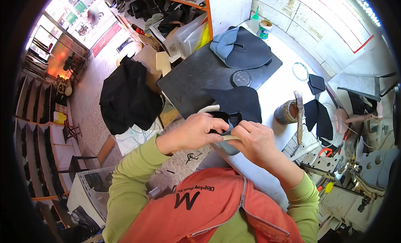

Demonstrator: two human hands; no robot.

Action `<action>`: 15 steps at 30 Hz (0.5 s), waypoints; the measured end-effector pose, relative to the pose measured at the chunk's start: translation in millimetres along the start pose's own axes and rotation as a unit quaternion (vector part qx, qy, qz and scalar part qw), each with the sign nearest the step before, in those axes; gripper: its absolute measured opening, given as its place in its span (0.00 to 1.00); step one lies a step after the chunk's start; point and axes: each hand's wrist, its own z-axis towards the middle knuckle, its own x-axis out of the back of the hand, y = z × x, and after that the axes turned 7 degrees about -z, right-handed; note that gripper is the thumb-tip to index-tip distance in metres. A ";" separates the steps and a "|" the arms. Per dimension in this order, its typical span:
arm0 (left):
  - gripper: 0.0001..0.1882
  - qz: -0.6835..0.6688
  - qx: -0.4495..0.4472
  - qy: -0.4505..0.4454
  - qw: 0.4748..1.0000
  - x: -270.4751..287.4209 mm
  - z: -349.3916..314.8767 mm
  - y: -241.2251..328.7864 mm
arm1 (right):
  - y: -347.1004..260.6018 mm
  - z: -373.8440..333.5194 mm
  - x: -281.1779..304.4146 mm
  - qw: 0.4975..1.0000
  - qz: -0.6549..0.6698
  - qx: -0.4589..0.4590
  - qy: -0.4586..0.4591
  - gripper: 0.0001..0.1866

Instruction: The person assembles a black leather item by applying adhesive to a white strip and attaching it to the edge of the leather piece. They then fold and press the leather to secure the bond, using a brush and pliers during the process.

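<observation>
Both hands meet over the near end of the workbench, pinching the near edge of a dark leather piece (234, 117). A pale cream strip (228, 137) runs along that edge between the fingertips. My left hand (199, 131) grips from the left, thumb and fingers closed. My right hand (255, 140) presses in from the right with bent fingers, close against the left thumb. A pale rope-like end (209, 108) sticks out beyond the left fingers. Just past the hands lies a flat black leather sheet (242, 99); whether it joins the held piece is hard to tell.
A dark board (188, 76) on the bench carries a grey-and-black leather piece (244, 49) and a round black lid (241, 79). To the right stands a glue tin (286, 112) with a brush (299, 117). Black cloth (130, 94) hangs at left; a sewing machine (334, 165) is at right.
</observation>
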 end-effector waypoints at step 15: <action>0.25 -0.023 0.031 -0.018 0.999 4.1 -10.8 -16.3 | 12.2 11.4 -8.9 0.951 0.287 -0.100 -0.057 0.08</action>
